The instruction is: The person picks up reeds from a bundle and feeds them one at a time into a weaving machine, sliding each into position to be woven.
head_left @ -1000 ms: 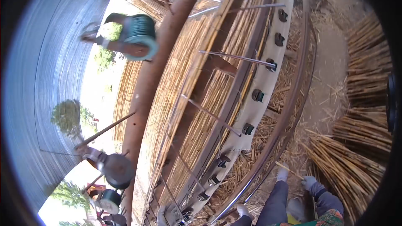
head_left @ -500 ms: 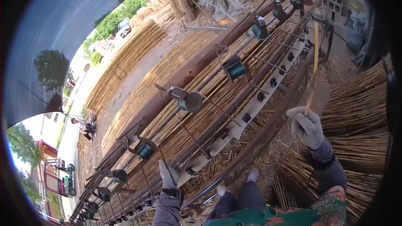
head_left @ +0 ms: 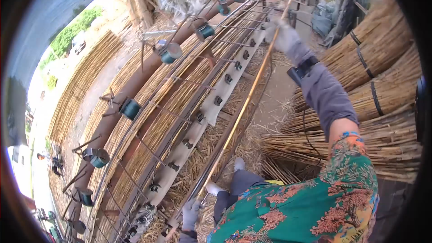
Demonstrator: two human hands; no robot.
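Observation:
A long yellow reed stalk [head_left: 245, 103] runs from the lower middle up to the top right, lying along the metal rail of a long weaving frame [head_left: 180, 108]. My right hand [head_left: 281, 33], in a grey glove, grips the stalk near its far end, arm stretched out. My left hand [head_left: 191, 213], also gloved, closes on the stalk's near end at the bottom. A mat of reeds [head_left: 148, 103] lies on the frame under green thread spools [head_left: 131, 108].
Tied reed bundles [head_left: 373, 85] are stacked at my right. A white strip with dark clamps [head_left: 211, 103] edges the frame. Loose straw [head_left: 252, 139] covers the ground by my feet. More reeds [head_left: 76, 90] lie spread beyond the frame at left.
My right hand swung the stalk from upright down along the frame's rail and reached forward. My left hand left the frame's rods and took the stalk's near end. The camera turned right.

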